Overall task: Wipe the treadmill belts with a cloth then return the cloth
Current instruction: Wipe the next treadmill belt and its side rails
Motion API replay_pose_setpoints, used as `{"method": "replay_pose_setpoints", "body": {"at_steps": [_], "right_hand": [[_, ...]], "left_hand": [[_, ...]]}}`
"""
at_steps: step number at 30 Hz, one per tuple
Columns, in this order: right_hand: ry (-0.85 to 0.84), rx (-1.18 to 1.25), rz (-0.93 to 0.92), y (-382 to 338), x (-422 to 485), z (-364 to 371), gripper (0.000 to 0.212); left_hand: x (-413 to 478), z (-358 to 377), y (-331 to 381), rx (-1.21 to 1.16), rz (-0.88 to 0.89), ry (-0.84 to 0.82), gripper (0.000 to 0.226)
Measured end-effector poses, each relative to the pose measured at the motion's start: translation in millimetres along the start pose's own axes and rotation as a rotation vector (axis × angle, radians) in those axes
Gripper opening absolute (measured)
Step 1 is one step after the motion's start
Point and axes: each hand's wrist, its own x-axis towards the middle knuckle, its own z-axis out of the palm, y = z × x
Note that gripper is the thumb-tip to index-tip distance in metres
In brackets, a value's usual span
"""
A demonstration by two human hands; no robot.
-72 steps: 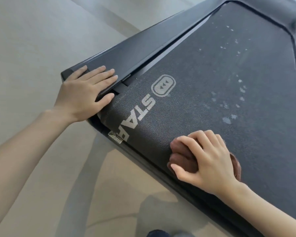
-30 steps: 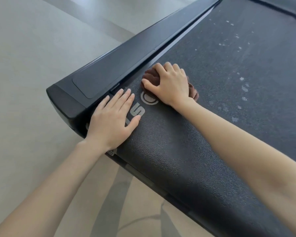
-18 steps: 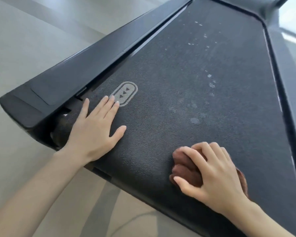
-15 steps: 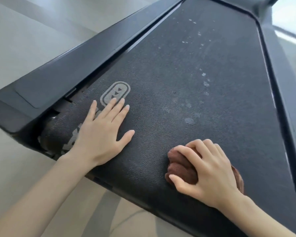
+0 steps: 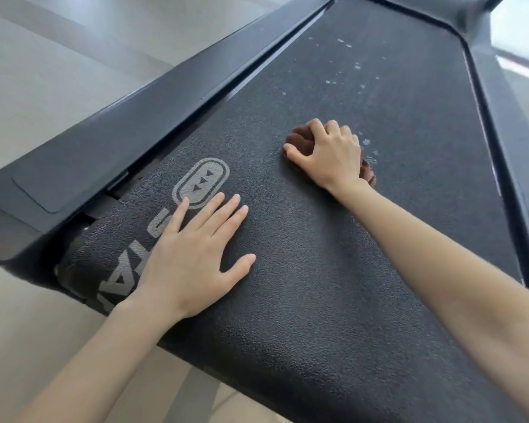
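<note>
Pebbled black treadmill belt (image 5: 333, 270) with pale flecks, right hand (image 5: 329, 155) curled round a bunched brown cloth (image 5: 300, 140) mid-belt — left hand (image 5: 193, 257) flat, fingers spread, beside an oval logo (image 5: 201, 182), smooth dark side rail (image 5: 135, 126)

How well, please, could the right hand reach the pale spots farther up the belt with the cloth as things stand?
Probably yes: the right hand grips the cloth beside the nearest spots, and only bare belt lies between it and the farther pale spots.

Brown cloth (image 5: 300, 141); black pebbled belt (image 5: 318, 270), grey logo (image 5: 200, 183)
</note>
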Motion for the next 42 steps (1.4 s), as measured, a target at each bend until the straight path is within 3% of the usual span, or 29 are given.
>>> {"method": "replay_pose_setpoints", "body": {"at_steps": [13,21,27,33,38,42], "right_hand": [[-0.028,0.112,-0.246,-11,-204,-79,0.064],[0.048,0.143,-0.277,-42,-133,-51,0.059],[-0.016,0.034,-0.104,-74,-24,-8,0.064],[-0.044,0.037,0.034,-110,24,11,0.070],[-0.016,0.058,-0.121,-141,-3,0,0.065],[0.062,0.066,-0.282,-157,-60,-17,0.062]], "left_hand": [[-3,-1,3,0.037,-0.009,-0.003,0.079],[-25,-3,-3,0.021,0.013,0.018,0.066],[-30,-3,-6,0.013,-0.006,0.042,0.065],[-60,-3,-23,-0.020,-0.076,0.094,0.056],[-72,-9,-35,-0.014,-0.061,0.084,0.053],[-103,-11,-43,-0.054,-0.170,0.071,0.052]]}}
